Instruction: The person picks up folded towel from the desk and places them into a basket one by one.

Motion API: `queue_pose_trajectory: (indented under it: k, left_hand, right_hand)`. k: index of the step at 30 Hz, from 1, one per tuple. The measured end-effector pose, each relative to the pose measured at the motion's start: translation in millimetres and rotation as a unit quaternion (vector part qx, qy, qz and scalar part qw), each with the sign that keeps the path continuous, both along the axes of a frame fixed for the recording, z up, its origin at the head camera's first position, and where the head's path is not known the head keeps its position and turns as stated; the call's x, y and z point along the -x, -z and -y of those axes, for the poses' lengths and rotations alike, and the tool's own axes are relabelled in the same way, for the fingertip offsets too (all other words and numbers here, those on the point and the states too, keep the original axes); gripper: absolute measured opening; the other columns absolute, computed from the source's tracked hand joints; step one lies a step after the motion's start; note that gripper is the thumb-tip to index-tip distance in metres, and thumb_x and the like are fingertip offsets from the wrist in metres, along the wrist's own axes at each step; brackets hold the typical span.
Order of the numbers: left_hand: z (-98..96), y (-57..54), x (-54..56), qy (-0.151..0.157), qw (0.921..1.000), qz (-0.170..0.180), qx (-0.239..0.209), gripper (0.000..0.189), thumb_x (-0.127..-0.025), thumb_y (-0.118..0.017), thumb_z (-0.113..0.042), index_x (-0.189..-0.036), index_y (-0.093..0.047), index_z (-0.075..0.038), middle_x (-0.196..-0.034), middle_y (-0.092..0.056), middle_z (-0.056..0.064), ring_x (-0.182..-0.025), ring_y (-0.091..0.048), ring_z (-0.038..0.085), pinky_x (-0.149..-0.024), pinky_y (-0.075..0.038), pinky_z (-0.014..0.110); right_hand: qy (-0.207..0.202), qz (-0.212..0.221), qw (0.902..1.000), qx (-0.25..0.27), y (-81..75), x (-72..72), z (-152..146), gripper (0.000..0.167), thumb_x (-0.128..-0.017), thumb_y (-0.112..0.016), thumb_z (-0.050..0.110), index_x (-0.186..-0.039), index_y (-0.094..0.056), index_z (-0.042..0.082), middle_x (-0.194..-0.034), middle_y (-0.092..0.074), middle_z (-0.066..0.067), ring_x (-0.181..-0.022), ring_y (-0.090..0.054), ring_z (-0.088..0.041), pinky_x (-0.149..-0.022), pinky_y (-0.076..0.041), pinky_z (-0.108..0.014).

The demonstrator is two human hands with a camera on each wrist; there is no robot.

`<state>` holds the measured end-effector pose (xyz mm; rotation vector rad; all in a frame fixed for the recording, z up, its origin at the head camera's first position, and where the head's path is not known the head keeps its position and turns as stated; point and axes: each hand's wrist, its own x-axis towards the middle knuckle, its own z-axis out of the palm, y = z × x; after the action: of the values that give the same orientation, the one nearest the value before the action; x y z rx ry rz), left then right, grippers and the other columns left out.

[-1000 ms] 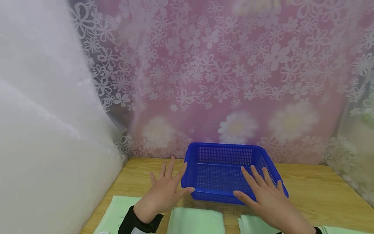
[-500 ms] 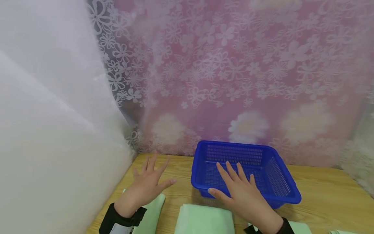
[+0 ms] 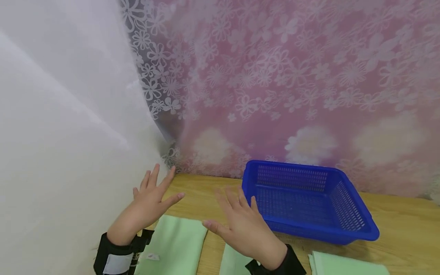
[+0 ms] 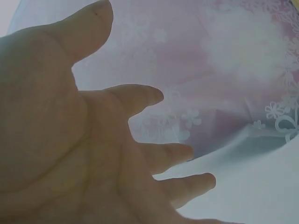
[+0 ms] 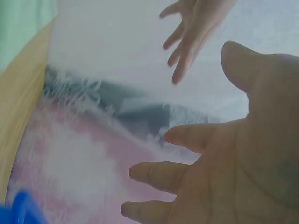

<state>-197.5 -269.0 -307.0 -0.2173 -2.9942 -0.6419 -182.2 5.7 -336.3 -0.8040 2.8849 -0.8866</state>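
Note:
My left hand [image 3: 146, 206] is raised with its fingers spread, above and beside a folded light green cloth [image 3: 182, 240] that bears a small white label. In the left wrist view its palm shows with nothing in it. My right hand [image 3: 245, 229], fingers also spread, hovers over a second green cloth [image 3: 233, 261] that it partly covers. Its fingertips come near the left edge of the blue plastic basket [image 3: 292, 225] in the head view; I cannot tell whether they touch. The basket has perforated walls and nothing inside.
Another folded green cloth [image 3: 347, 263] lies at the front right. All of this is on a wooden table [image 3: 405, 225]. A white sheet [image 3: 68, 152] hangs along the left, and a pink flowered curtain [image 3: 275, 95] hangs behind the table.
Both hands have moved left, the right one from in front of the basket to its left side. The head view has turned left, so the basket appears farther right.

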Motion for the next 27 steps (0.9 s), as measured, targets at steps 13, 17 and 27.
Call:
queue_pose_trajectory:
  k: [13,17,27]
  left_hand:
    - [2.7,0.9,9.4,-0.006,0.9999,0.005,0.006,0.089,-0.103,-0.056,-0.061,-0.171,-0.015,-0.021,-0.174,0.011,0.028,-0.157,0.008,0.062,-0.107,-0.002,0.092]
    - [7.3,5.5,14.4,-0.009,0.9997,0.021,0.006,0.089,-0.103,-0.055,-0.062,-0.171,-0.014,-0.020,-0.174,0.011,0.029,-0.156,0.008,0.064,-0.107,-0.003,0.092]
    - [28.2,29.3,34.4,-0.013,0.9971,0.075,0.012,0.093,-0.102,-0.057,-0.061,-0.170,-0.015,-0.015,-0.170,0.004,0.038,-0.152,0.002,0.069,-0.101,-0.012,0.096]
  right_hand:
    - [-0.037,0.009,0.9985,-0.038,9.9,0.8,28.7,0.087,-0.098,-0.035,0.080,-0.169,-0.022,0.033,-0.177,-0.018,-0.011,-0.165,-0.002,-0.043,-0.125,-0.009,-0.075]
    - [-0.044,0.015,0.9976,-0.051,15.8,1.4,38.1,0.086,-0.098,-0.037,0.080,-0.168,-0.024,0.032,-0.177,-0.020,-0.010,-0.165,-0.005,-0.043,-0.125,-0.010,-0.076]
    - [-0.065,0.044,0.9949,-0.063,41.0,2.1,56.9,0.084,-0.099,-0.038,0.077,-0.168,-0.024,0.032,-0.178,-0.016,-0.008,-0.166,-0.004,-0.040,-0.127,-0.011,-0.071]
